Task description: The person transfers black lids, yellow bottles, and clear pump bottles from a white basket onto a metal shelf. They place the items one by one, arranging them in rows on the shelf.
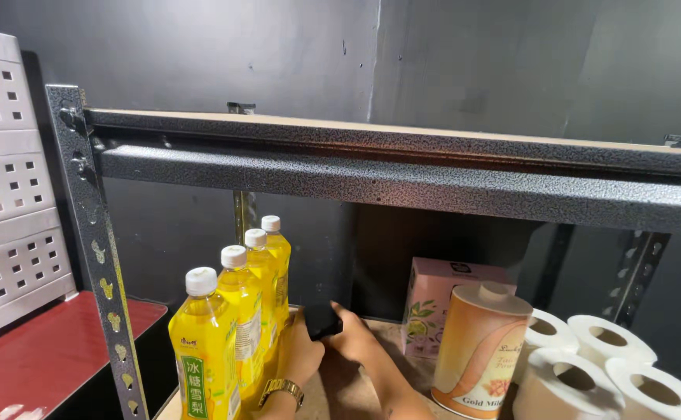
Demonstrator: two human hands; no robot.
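- Small black object (pixel 323 320): held on the lower shelf board (pixel 340 389), just behind the row of yellow bottles, between both hands; its kind cannot be told.
- Right hand (pixel 354 336): reaches in from the lower right, fingers curled around the black object's right side.
- Left hand (pixel 302 354): wears a gold wristwatch (pixel 281 389) and touches the object's lower left edge; its fingers are mostly hidden, so their spread cannot be told.
- Yellow bottles (pixel 235 327): four, white-capped, upright in a line running back from the front edge, just left of the hands.
- Pink box (pixel 434 299) and tan cylindrical canister (pixel 478 346): standing right of the hands.
- White paper rolls (pixel 589 365): grouped at far right.
- Dark metal shelf beam (pixel 403 175): spans overhead.
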